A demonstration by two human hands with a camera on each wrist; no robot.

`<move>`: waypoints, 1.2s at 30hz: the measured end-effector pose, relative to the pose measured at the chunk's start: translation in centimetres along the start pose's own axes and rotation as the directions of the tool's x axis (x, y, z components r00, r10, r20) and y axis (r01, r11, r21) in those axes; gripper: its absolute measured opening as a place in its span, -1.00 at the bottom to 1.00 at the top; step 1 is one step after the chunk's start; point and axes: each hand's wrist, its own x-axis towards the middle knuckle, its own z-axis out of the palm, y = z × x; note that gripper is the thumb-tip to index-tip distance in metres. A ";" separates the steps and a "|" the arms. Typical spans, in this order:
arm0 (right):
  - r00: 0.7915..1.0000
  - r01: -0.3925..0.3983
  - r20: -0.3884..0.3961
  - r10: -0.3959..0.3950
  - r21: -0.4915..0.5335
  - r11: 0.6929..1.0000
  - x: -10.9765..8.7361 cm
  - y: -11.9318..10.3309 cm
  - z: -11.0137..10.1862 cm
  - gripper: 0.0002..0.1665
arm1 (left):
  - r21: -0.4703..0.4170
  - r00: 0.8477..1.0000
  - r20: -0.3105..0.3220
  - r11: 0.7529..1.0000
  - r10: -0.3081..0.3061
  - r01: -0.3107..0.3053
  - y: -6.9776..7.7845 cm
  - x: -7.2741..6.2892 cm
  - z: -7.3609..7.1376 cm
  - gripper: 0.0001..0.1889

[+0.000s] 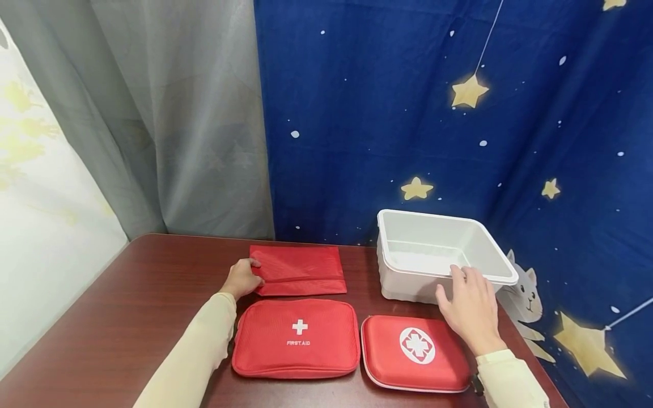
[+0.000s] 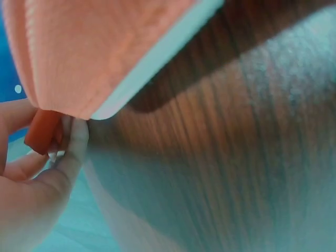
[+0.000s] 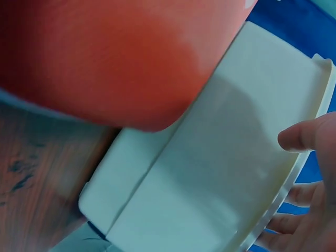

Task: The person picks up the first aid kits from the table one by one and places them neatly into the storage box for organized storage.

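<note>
My left hand (image 1: 242, 279) is at the left edge of a flat red zippered pouch (image 1: 301, 262). In the left wrist view, that hand's (image 2: 39, 194) thumb and fingers pinch a bit of red material. My right hand (image 1: 471, 309) reaches to the front rim of a white plastic bin (image 1: 408, 289). Its fingers lie over the rim, and the thumb stands off the outer wall in the right wrist view. Nothing shows inside the bin. A red soft first aid bag (image 1: 296, 358) lies below the pouch. Right of it lies a red hard case (image 1: 388, 362) with a white cross emblem.
All of these stand on a dark reddish-brown wooden table (image 1: 112, 317). The bin is at the table's back right, near a blue star-patterned curtain (image 1: 357, 113). A grey curtain (image 1: 204, 124) hangs behind the left part. The hard case lies partly under the right forearm.
</note>
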 end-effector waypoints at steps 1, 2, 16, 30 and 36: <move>1.000 0.005 -0.010 -0.005 0.002 1.000 -0.1 0.2 0.0 -0.40 | -0.006 1.000 -0.007 1.000 -0.009 0.009 0.1 -0.1 0.0 -0.56; 1.000 0.011 -0.022 -0.011 -0.001 1.000 -0.1 0.4 0.0 -0.41 | -0.014 1.000 -0.017 1.000 -0.019 0.019 0.1 -0.1 0.0 -0.59; 0.997 0.045 -0.056 -0.046 -0.028 0.999 -0.6 2.0 0.4 -0.38 | -0.201 0.987 -0.112 0.976 -0.113 0.088 -0.6 0.0 0.0 -0.44; 0.994 0.076 -0.073 -0.080 -0.049 0.996 -0.7 2.2 0.6 -0.38 | -0.433 0.991 0.108 0.894 -0.077 0.117 -0.1 0.0 -0.4 -0.28; 0.995 0.075 -0.063 -0.078 -0.048 0.996 -0.8 2.4 0.6 -0.37 | -0.565 0.975 0.201 0.802 -0.095 0.194 0.3 -0.2 -0.7 -0.34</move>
